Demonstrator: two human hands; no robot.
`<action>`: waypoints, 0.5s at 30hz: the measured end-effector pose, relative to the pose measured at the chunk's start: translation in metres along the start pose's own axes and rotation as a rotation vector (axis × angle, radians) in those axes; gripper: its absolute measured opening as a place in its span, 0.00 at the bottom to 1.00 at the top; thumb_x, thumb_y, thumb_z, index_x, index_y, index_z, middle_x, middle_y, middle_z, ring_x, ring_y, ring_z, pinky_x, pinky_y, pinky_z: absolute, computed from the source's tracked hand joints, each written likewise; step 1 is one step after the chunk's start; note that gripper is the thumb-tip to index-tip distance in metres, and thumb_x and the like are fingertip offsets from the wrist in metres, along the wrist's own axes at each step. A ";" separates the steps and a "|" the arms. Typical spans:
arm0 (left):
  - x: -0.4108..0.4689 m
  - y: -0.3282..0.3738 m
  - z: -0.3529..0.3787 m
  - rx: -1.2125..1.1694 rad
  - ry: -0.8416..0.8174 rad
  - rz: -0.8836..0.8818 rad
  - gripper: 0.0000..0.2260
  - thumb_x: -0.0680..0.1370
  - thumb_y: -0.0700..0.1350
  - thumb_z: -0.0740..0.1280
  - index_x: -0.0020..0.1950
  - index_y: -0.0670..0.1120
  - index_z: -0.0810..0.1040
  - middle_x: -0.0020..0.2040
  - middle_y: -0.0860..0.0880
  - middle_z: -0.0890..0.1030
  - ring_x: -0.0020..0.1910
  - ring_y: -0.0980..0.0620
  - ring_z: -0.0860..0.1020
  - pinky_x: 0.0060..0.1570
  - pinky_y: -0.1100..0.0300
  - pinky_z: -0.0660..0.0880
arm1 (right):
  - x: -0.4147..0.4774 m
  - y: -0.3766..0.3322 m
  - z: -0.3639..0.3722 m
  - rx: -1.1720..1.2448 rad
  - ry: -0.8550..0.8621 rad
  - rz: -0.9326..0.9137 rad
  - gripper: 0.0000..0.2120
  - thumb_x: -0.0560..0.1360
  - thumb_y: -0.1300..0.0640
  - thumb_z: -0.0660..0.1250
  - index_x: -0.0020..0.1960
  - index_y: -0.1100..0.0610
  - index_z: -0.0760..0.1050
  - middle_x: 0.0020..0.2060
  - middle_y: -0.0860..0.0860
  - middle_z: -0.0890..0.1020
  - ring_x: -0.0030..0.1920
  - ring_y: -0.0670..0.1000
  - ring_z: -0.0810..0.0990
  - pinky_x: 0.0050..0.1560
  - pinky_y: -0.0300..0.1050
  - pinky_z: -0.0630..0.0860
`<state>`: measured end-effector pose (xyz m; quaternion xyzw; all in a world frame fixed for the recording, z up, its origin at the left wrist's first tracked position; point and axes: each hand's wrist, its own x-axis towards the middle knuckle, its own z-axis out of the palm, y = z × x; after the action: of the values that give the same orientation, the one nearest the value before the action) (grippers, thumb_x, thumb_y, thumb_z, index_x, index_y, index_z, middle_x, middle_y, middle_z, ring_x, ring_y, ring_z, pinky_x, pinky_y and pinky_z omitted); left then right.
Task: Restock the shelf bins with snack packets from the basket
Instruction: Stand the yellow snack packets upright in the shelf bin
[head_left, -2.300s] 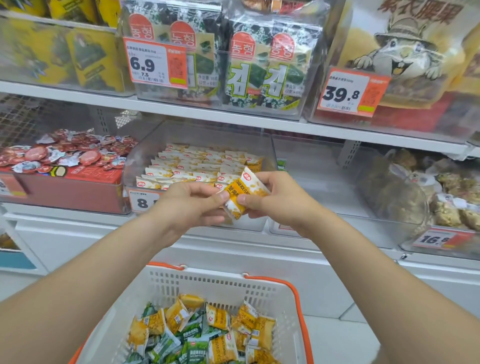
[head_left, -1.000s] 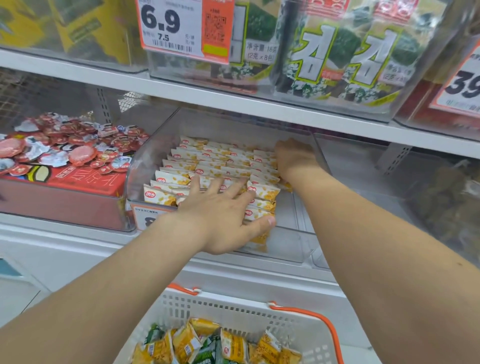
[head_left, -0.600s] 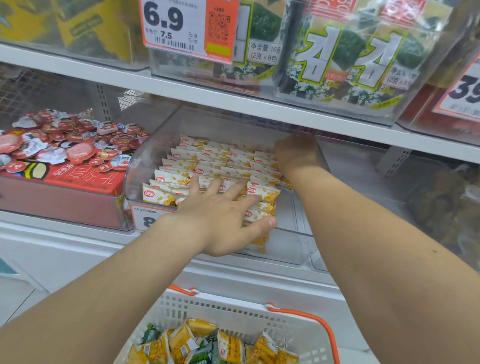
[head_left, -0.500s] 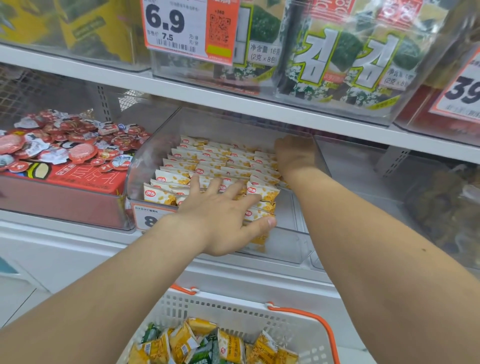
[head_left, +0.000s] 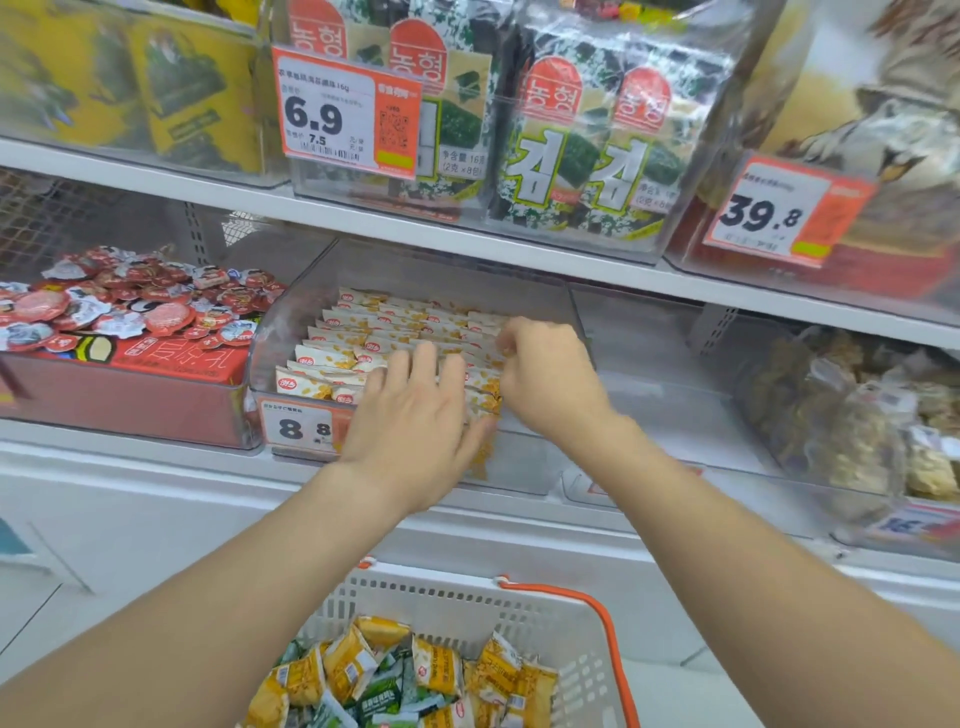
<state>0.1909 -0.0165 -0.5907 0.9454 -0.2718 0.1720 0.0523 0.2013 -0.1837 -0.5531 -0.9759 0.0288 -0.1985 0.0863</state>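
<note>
Above the bin (head_left: 283, 317), right hand (head_left: 550, 374) has pulled back.

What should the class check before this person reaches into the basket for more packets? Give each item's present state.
1. Left hand empty: ok, fingers straight, flat on the shelved packets.
2. Right hand empty: cannot tell, fingers curled over those packets.
3. Clear bin has room: ok, gap behind the back row.
4. Basket stocked: ok, yellow and green loose packets inside.
5. Basket reachable: ok, directly below both hands.
</note>
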 end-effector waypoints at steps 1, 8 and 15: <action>-0.004 0.005 -0.004 -0.012 0.106 0.047 0.18 0.79 0.60 0.63 0.58 0.47 0.70 0.55 0.44 0.72 0.54 0.40 0.72 0.51 0.45 0.71 | -0.023 -0.002 -0.005 0.030 0.106 -0.064 0.12 0.73 0.59 0.60 0.53 0.54 0.79 0.46 0.55 0.85 0.47 0.62 0.83 0.46 0.54 0.81; -0.048 0.035 -0.006 0.003 -0.339 0.174 0.10 0.82 0.57 0.60 0.54 0.51 0.73 0.49 0.48 0.80 0.51 0.42 0.82 0.39 0.53 0.71 | -0.136 0.019 -0.005 -0.192 -0.414 -0.325 0.14 0.77 0.52 0.55 0.47 0.56 0.77 0.37 0.57 0.76 0.40 0.64 0.79 0.35 0.50 0.72; -0.089 0.072 0.030 0.024 -0.965 0.435 0.16 0.85 0.56 0.60 0.65 0.49 0.78 0.57 0.46 0.80 0.53 0.44 0.80 0.48 0.53 0.76 | -0.212 0.064 0.055 -0.373 -0.972 -0.413 0.09 0.79 0.64 0.61 0.40 0.57 0.70 0.35 0.51 0.69 0.34 0.53 0.71 0.29 0.45 0.66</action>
<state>0.0905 -0.0389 -0.6498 0.8394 -0.4528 -0.2729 -0.1262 0.0265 -0.2184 -0.6957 -0.9392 -0.1713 0.2701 -0.1250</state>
